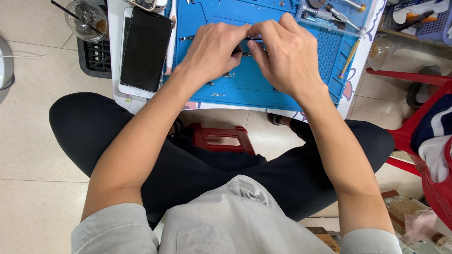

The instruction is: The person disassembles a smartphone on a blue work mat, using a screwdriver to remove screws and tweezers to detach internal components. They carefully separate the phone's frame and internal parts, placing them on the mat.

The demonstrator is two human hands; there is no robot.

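Observation:
My left hand (214, 49) and my right hand (285, 54) meet over the middle of a blue work mat (263, 91) on a small white table. The fingers of both hands pinch a thin dark tool (253, 38) and a small dark part (245, 49), mostly hidden between them. Small metal pieces (217, 94) lie on the mat near my left wrist. A smartphone (145, 49) with a dark screen lies face up left of the mat.
Screwdrivers (329, 14) lie in the mat's tray at top right; a yellow-handled one (349, 59) rests on its right edge. A plastic cup with a straw (88, 19) stands on a black crate top left. Red plastic chairs (414, 122) are at the right, a red stool (221, 138) under me.

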